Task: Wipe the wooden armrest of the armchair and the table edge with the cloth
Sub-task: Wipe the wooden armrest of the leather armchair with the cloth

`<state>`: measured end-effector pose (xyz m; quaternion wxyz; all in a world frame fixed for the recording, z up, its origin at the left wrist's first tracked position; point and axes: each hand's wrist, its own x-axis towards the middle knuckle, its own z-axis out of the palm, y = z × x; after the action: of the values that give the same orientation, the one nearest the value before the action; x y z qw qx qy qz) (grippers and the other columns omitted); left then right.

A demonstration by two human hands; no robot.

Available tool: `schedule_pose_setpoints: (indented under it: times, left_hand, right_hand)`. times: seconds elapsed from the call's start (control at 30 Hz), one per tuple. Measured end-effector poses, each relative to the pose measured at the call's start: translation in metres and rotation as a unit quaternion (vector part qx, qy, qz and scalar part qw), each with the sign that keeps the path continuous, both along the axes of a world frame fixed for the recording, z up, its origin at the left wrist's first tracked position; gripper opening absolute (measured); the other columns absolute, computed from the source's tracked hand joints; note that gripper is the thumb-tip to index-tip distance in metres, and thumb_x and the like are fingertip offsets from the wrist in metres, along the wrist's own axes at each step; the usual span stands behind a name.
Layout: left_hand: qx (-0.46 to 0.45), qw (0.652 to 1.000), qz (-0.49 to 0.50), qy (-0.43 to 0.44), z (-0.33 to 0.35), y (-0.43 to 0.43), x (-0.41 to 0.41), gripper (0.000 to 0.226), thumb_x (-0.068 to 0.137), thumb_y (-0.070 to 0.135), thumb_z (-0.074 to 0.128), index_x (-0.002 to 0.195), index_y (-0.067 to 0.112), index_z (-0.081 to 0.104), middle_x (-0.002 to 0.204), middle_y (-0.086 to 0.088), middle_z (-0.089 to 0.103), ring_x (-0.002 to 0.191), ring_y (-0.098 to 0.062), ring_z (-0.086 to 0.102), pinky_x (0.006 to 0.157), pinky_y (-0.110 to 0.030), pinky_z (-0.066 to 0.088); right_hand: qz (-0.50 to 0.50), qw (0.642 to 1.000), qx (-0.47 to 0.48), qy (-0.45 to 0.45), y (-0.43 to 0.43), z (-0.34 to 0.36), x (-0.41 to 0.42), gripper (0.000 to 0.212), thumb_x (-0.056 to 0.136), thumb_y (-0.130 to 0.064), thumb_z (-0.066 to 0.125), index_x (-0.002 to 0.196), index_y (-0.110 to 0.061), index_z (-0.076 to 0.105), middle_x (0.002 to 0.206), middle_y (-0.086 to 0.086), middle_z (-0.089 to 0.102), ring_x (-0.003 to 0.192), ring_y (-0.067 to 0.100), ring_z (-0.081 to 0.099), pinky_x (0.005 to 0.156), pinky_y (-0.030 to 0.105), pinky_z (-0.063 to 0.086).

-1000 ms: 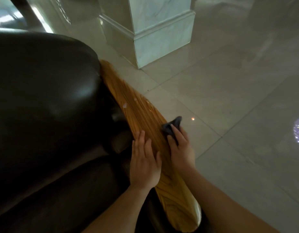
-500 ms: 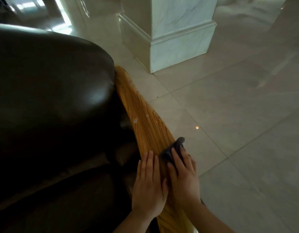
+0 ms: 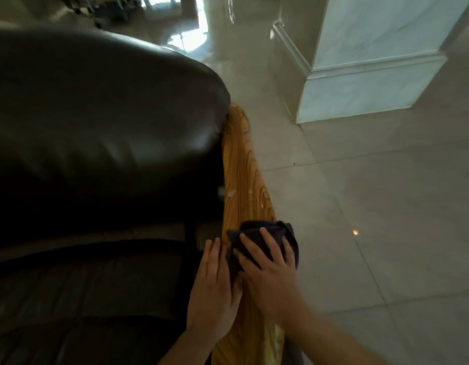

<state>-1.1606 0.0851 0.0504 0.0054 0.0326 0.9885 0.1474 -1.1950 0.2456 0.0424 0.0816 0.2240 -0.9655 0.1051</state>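
Observation:
The wooden armrest [image 3: 241, 175] of a dark leather armchair [image 3: 96, 127] runs from the chair back toward me, its grain glossy with a few pale specks midway. A dark cloth [image 3: 265, 233] lies bunched on the armrest. My right hand [image 3: 270, 270] presses flat on the cloth, fingers spread over it. My left hand [image 3: 215, 288] rests flat on the armrest's inner edge, right beside the cloth, holding nothing. No table is in view.
A white marble column base [image 3: 365, 90] stands on the tiled floor [image 3: 386, 206] to the right of the armrest. Bright window glare reflects on the floor at the top. The chair's seat cushion [image 3: 83, 299] fills the lower left.
My view has swung left and tilted up. The cloth now spreads wider across the armrest under my right hand, and my left hand stays beside it.

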Motion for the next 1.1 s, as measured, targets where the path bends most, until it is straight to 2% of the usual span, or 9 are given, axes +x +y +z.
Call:
schedule_pose_setpoints:
  times: [0.07, 0.2, 0.33, 0.43, 0.53, 0.67, 0.9, 1.0, 1.1]
  left_hand:
    - [0.051, 0.998, 0.047, -0.004, -0.004, 0.019, 0.005, 0.072, 0.1, 0.059, 0.012, 0.158, 0.019, -0.002, 0.166, 0.004, -0.009, 0.152, -0.01, -0.012, 0.122, -0.03, 0.012]
    - [0.086, 0.989, 0.119, 0.001, -0.006, 0.039, 0.008, 0.074, 0.099, 0.059, 0.01, 0.159, 0.016, 0.002, 0.167, 0.002, -0.002, 0.153, -0.012, -0.001, 0.122, -0.033, 0.02]
    - [0.117, 0.986, 0.119, 0.025, -0.009, 0.038, 0.013, 0.069, 0.099, 0.052, 0.024, 0.159, 0.023, 0.005, 0.165, 0.009, 0.0, 0.151, -0.01, 0.013, 0.119, -0.031, 0.027]
    - [0.149, 0.982, 0.111, 0.032, -0.014, 0.035, 0.018, 0.072, 0.096, 0.048, 0.033, 0.159, 0.026, 0.005, 0.166, 0.013, -0.004, 0.151, -0.008, 0.013, 0.119, -0.034, 0.029]
    - [0.113, 0.988, 0.095, 0.049, -0.016, 0.035, 0.016, 0.073, 0.096, 0.043, 0.038, 0.159, 0.019, 0.01, 0.168, 0.004, 0.004, 0.152, -0.011, 0.006, 0.122, -0.039, 0.02]
    - [0.057, 0.994, 0.085, 0.045, -0.017, 0.037, 0.015, 0.071, 0.099, 0.044, 0.035, 0.159, 0.015, 0.009, 0.167, -0.002, 0.005, 0.153, -0.014, 0.002, 0.123, -0.039, 0.011]
    - [0.051, 0.986, 0.153, 0.052, -0.003, 0.058, -0.031, 0.069, 0.101, 0.052, 0.025, 0.158, 0.014, 0.015, 0.167, -0.005, 0.012, 0.153, -0.017, -0.002, 0.124, -0.042, 0.008]
    - [0.044, 0.984, 0.162, 0.056, -0.002, 0.065, -0.042, 0.07, 0.101, 0.054, 0.025, 0.158, 0.015, 0.014, 0.167, -0.005, 0.013, 0.153, -0.019, 0.0, 0.123, -0.045, 0.011]
    - [0.054, 0.983, 0.164, 0.058, -0.005, 0.063, -0.04, 0.069, 0.101, 0.053, 0.026, 0.158, 0.016, 0.016, 0.166, -0.005, 0.017, 0.153, -0.019, 0.005, 0.122, -0.046, 0.019]
  right_hand:
    - [0.036, 0.999, 0.018, -0.002, 0.009, 0.011, -0.012, 0.041, 0.095, -0.049, 0.041, 0.135, -0.042, 0.049, 0.154, -0.009, 0.039, 0.148, 0.03, 0.018, 0.112, 0.063, 0.021]
    - [0.032, 0.997, 0.043, -0.047, -0.005, 0.036, -0.04, 0.043, 0.097, -0.051, 0.03, 0.137, -0.046, 0.046, 0.157, -0.008, 0.034, 0.15, 0.031, 0.013, 0.115, 0.063, 0.012]
    - [0.091, 0.994, 0.04, -0.035, 0.015, 0.021, -0.017, 0.038, 0.097, -0.049, 0.038, 0.133, -0.043, 0.05, 0.155, -0.01, 0.037, 0.15, 0.031, 0.013, 0.113, 0.064, 0.017]
    - [0.115, 0.992, -0.037, -0.047, 0.045, 0.004, 0.013, 0.038, 0.099, -0.047, 0.043, 0.136, -0.042, 0.05, 0.158, -0.012, 0.031, 0.15, 0.031, 0.013, 0.113, 0.062, 0.024]
    - [0.051, 0.982, -0.161, -0.087, 0.039, 0.006, 0.005, 0.038, 0.1, -0.04, 0.044, 0.137, -0.034, 0.053, 0.16, -0.01, 0.025, 0.15, 0.028, 0.012, 0.118, 0.053, 0.022]
    - [-0.107, 0.929, -0.304, -0.184, 0.012, 0.027, -0.035, 0.039, 0.098, -0.028, 0.052, 0.135, -0.038, 0.053, 0.16, -0.015, 0.018, 0.145, 0.016, 0.015, 0.116, 0.032, 0.013]
    - [-0.205, 0.827, -0.467, -0.237, 0.002, 0.052, -0.084, 0.037, 0.098, -0.021, 0.052, 0.135, -0.019, 0.056, 0.135, 0.005, 0.055, 0.126, 0.023, 0.05, 0.107, 0.04, 0.04]
    - [-0.177, 0.839, -0.477, -0.195, -0.001, 0.064, -0.102, 0.036, 0.1, -0.024, 0.049, 0.134, -0.021, 0.057, 0.131, 0.002, 0.058, 0.12, 0.019, 0.052, 0.105, 0.044, 0.043]
    - [-0.103, 0.899, -0.399, -0.149, -0.011, 0.07, -0.125, 0.036, 0.1, -0.027, 0.048, 0.134, -0.027, 0.057, 0.14, 0.0, 0.053, 0.127, 0.021, 0.047, 0.107, 0.046, 0.038]
